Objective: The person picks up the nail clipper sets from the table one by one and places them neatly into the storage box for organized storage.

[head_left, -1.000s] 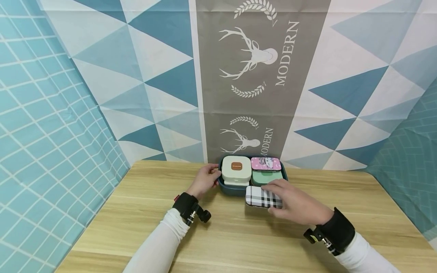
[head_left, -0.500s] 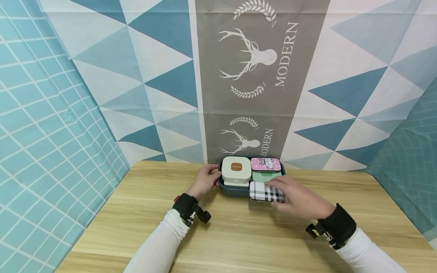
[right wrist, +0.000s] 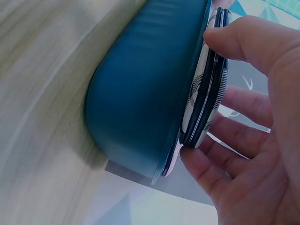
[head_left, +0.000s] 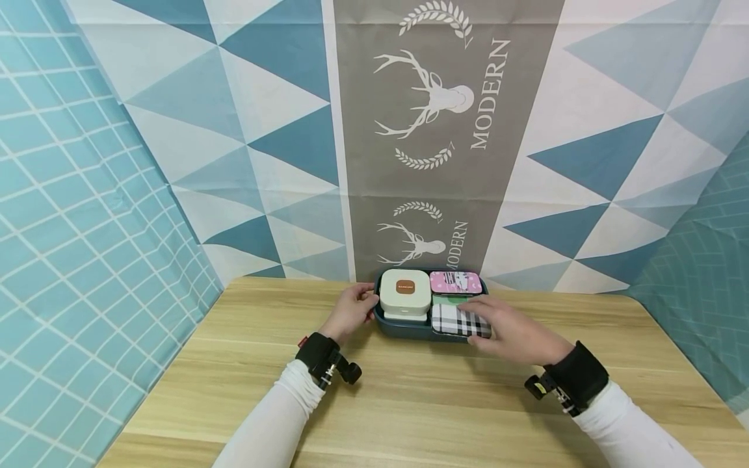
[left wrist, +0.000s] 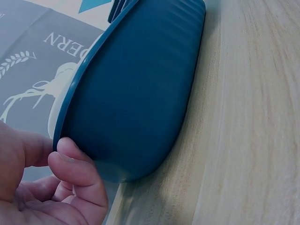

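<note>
A dark blue storage bin (head_left: pixel 404 329) stands against the back wall. My left hand (head_left: pixel 350 311) pinches its left rim, with thumb and fingertip at the edge in the left wrist view. My right hand (head_left: pixel 515 335) grips a flat black-and-white plaid case (head_left: pixel 453 320) by its edges. This case lies level over the bin's front right part, at the rim in the right wrist view (right wrist: pixel 206 89). Inside the bin, a cream square box (head_left: pixel 405 291) sits on the left, a pink cartoon-print case (head_left: pixel 456 281) at the back right, and a green case (head_left: pixel 449 299) shows partly between.
All this rests on a wood-grain table (head_left: pixel 409 403). A patterned cloth backdrop (head_left: pixel 281 130) rises right behind the bin, and a blue tiled sheet (head_left: pixel 88 227) hangs along the left side.
My right hand has carried the plaid case back and slightly right, from in front of the bin to over its front right part, covering more of the green case. My left hand stays put.
</note>
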The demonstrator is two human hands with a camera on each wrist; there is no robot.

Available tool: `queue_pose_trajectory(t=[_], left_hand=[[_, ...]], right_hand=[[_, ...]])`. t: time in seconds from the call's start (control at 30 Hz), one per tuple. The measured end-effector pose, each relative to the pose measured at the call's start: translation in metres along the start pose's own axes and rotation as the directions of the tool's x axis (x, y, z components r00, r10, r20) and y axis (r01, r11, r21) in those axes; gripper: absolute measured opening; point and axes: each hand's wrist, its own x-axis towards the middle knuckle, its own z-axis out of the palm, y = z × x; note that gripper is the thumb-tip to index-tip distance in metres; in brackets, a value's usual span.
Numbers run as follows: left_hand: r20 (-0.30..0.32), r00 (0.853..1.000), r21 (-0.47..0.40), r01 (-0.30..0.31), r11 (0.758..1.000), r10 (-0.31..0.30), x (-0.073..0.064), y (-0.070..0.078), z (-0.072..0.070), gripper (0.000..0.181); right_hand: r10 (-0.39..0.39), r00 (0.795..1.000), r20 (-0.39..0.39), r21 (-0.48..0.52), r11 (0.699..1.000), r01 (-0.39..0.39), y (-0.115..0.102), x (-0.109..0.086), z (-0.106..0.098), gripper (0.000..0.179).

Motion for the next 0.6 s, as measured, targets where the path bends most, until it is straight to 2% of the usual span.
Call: queue_pose_trajectory(t=[0.33,0.6], left_hand=[[-0.013,1.0,0.013,0.004,1.0,-0.004,0.0,0.001,0.001,0.042],[0.005,1.0,0.0,-0.002,1.0,0.002,0.0,-0.001,-0.001,0.042]], right_hand=[[0.006,1.0,-0.004,-0.011,1.0,-0.006,0.01,0.006,0.0,0.054],[0.005,1.0,-0.01,-0.013,1.0,-0.005,0.016,0.009,0.001,0.056]])
